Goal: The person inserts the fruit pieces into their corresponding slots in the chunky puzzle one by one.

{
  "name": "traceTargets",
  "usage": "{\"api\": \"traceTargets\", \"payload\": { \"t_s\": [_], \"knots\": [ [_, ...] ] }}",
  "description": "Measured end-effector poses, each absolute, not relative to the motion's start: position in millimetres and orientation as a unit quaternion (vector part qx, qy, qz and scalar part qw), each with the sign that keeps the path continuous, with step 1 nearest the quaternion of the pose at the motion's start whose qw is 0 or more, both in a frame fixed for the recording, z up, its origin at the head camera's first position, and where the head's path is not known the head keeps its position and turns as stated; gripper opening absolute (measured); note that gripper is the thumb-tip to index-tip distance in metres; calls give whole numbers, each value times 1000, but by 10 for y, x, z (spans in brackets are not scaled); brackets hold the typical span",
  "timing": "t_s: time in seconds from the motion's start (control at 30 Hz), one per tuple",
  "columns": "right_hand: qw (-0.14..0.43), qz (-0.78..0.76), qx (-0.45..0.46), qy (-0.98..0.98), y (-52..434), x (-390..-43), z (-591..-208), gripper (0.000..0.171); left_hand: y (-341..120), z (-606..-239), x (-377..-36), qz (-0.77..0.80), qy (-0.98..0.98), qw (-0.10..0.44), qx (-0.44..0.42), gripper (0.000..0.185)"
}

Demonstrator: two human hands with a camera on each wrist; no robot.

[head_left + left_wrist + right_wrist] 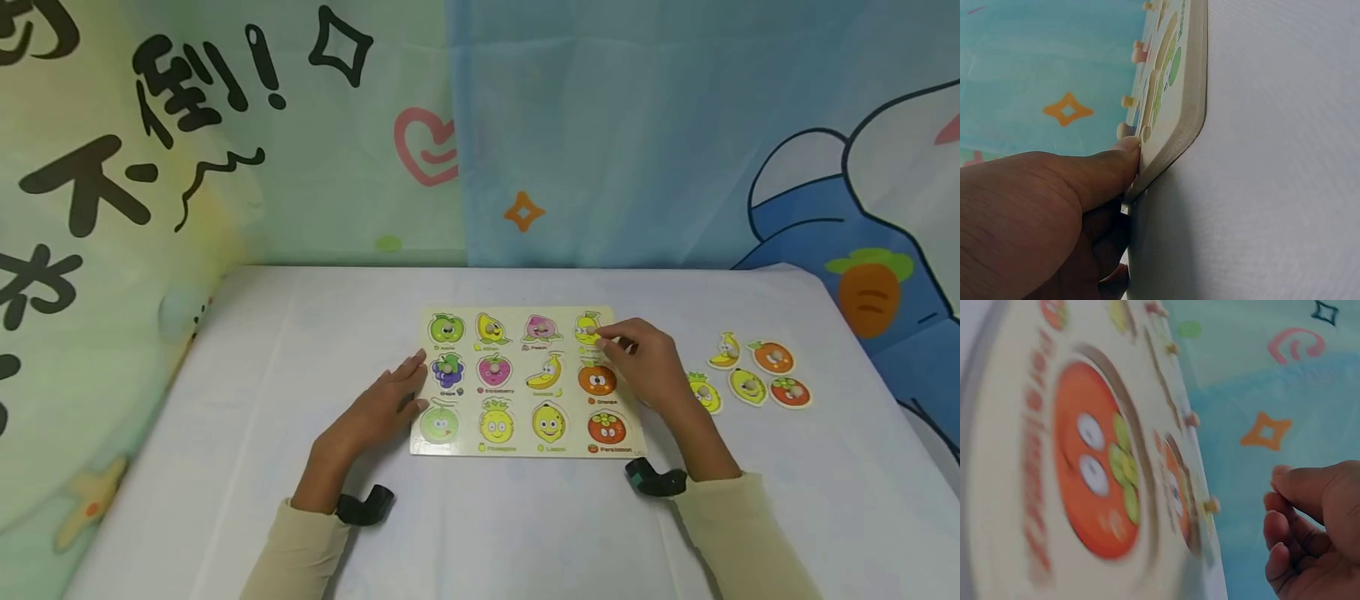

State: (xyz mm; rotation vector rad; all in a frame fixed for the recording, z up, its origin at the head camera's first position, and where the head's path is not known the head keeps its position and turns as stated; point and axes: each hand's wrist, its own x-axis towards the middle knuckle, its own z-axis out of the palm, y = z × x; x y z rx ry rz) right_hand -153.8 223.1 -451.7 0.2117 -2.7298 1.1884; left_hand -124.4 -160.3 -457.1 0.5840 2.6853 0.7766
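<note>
Both hands on the fruit puzzle board (pixel 525 454), mid-table, left steadying, right at the top-right piece.

I see the left hand (pixel 390 404) flat, fingers straight, pressed against the board's left edge; the left wrist view shows what the head view can't: the thumb (pixel 1124 150) butted on the board's rim (pixel 1192 94), board flat on the white table (pixel 247 400). Right hand (pixel 645 362) has fingertips at the peg of the yellow pear piece (pixel 587 327); I can't tell if it actually pinches it, and the right wrist view is blurred, showing curled fingers (pixel 1285 534) off the board near the persimmon piece (pixel 1094 469). Five loose pieces (pixel 753 379) lie to the right, partly behind the right hand. Open table in front and to the left; backdrop is close behind the far edge.
</note>
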Motion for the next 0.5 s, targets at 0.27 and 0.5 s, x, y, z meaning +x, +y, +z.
{"api": "traceTargets", "payload": {
  "t_s": [0.27, 0.5],
  "knots": [
    [129, 396, -17, -909, 2870, -1680, -4958, 34, -1607, -4592, -1243, 274, 929, 137, 210, 59],
    [89, 406, -120, -902, 3038, -1431, -4551, 39, -1607, -4581, -1249, 269, 930, 137, 210, 59]
  ]
}}
